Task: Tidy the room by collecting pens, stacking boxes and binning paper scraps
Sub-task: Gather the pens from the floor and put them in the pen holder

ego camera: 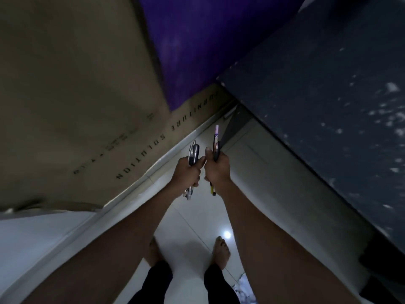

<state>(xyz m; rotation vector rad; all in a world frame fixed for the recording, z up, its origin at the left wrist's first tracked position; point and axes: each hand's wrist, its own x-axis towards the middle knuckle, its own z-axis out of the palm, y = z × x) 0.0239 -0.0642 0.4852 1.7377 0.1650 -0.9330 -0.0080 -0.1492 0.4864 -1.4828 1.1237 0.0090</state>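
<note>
We see 2 hands in the middle of the frame, held out side by side over the shiny white tiled floor [190,224]. The left hand [188,173] is wrapped tight round a bunch of dark and see-through plastic pens [194,152], with the tips pointing up. The right hand [218,170] grips another bunch of thin pens [215,148]. 1 pink and white pen [216,131] sticks up highest, and a yellow end pokes out under the fist. The thumbs are very close, but we cannot tell if they touch.

A big brown cardboard box with black letters [72,88] fills the upper left. A purple sheet [197,40] is at the top. A dark grey bench with white specks [324,110] fills the right. 2 bare feet [222,251] stand at the bottom.
</note>
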